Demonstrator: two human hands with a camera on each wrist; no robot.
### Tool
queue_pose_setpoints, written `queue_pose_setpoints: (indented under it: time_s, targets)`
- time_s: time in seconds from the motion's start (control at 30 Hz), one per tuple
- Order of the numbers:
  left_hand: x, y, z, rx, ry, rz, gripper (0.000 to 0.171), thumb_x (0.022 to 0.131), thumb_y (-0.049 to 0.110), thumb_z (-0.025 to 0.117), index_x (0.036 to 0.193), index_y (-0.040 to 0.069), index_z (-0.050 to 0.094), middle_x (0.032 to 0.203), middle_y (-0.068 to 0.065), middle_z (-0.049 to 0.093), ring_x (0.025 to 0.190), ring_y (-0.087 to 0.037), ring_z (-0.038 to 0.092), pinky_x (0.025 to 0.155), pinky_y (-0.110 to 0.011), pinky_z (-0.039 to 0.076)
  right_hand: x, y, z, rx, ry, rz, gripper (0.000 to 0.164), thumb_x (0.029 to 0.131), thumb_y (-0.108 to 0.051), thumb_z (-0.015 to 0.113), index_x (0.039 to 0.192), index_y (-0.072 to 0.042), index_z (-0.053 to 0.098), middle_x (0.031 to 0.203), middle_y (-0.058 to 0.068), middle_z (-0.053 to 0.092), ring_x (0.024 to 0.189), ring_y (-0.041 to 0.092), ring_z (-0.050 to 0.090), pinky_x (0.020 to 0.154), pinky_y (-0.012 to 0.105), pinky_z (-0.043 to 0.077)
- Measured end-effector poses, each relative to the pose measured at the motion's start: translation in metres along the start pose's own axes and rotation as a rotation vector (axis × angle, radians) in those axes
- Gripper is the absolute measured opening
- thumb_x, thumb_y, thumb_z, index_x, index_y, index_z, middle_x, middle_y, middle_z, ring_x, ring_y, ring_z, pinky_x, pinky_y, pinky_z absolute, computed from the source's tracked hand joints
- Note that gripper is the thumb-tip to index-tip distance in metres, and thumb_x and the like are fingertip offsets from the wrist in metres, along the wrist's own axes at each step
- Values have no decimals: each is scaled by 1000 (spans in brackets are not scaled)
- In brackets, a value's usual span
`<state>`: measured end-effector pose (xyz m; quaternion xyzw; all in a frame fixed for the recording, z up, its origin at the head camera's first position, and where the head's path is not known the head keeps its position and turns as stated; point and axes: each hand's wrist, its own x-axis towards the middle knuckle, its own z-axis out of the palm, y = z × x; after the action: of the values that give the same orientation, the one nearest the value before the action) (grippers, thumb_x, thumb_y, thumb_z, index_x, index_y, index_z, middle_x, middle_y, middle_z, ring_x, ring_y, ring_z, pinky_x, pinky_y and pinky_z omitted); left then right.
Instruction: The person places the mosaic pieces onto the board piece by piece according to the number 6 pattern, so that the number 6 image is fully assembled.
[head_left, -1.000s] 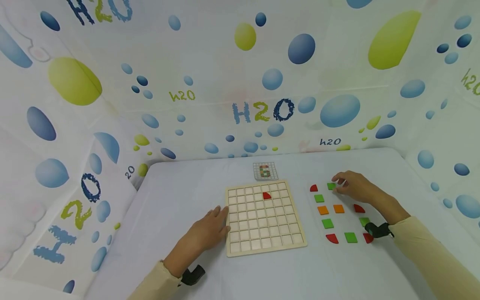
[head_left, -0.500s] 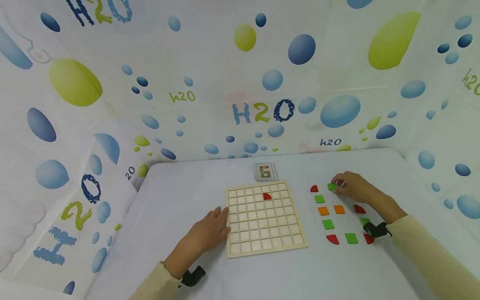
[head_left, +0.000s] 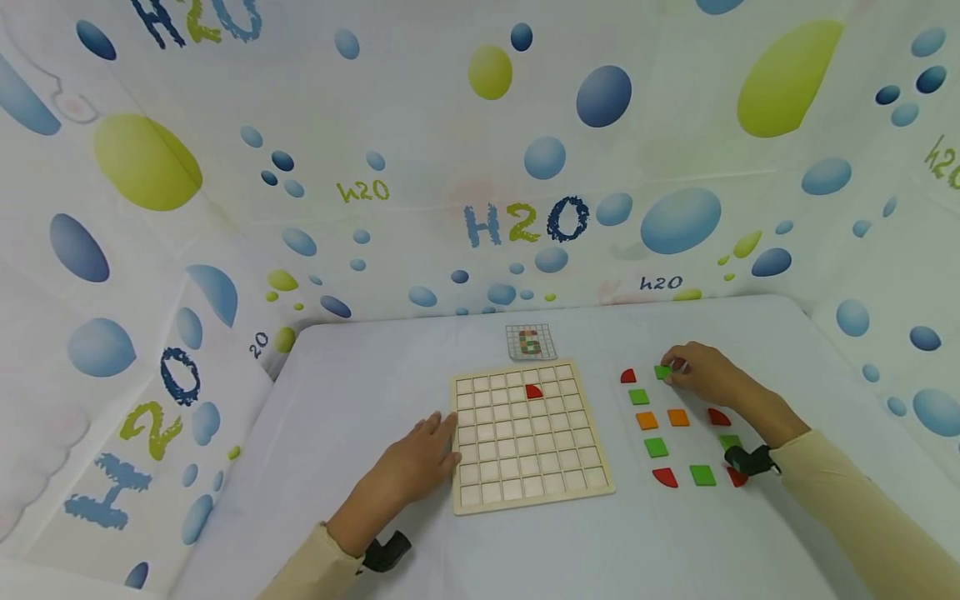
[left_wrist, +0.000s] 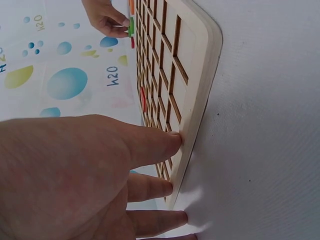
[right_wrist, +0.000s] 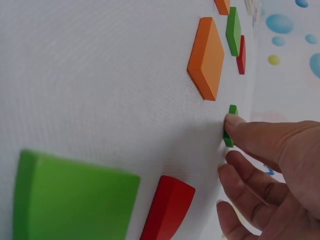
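Observation:
My left hand (head_left: 420,457) lies against the left edge of a pale wooden grid board (head_left: 534,503), its fingers extended. In the left wrist view the fingertips touch the board's rim (left_wrist: 204,55). A red quarter-circle tile (head_left: 533,392) sits in one cell of the board's upper part. Over at the far right, my right hand (head_left: 708,372) pinches a small green square tile (head_left: 662,372) at the table surface. The right wrist view has the thumb on the green tile's face (right_wrist: 233,111), with the other fingers bent and partly hidden behind.
Loose tiles lie right of the board: orange squares (head_left: 677,418), green squares (head_left: 656,447) and red quarter-circles (head_left: 664,477). A small card (head_left: 531,342) with a coloured grid pattern lies behind the board. A patterned curtain (head_left: 420,250) hangs beyond the table's back edge.
My right fingers have closed in on the green square tile, and the hand has barely shifted. My left hand and the board stay where they were.

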<state>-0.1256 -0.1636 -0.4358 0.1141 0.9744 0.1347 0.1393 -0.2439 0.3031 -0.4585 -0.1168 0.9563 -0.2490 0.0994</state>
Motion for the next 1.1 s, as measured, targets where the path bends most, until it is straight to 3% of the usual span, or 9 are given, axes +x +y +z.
queue_pose_setpoints:
  time_s: [1.1]
  targets:
    - [-2,1,0,10,-4,4,62,109,27,59,160,-1,39,164,-31,37,150,-51,40,117,-63,40,-2,-6,-2,-2,3,-10,30,101,-15,72,126,2,67,115,20,67,103,35,60,97,57,57]
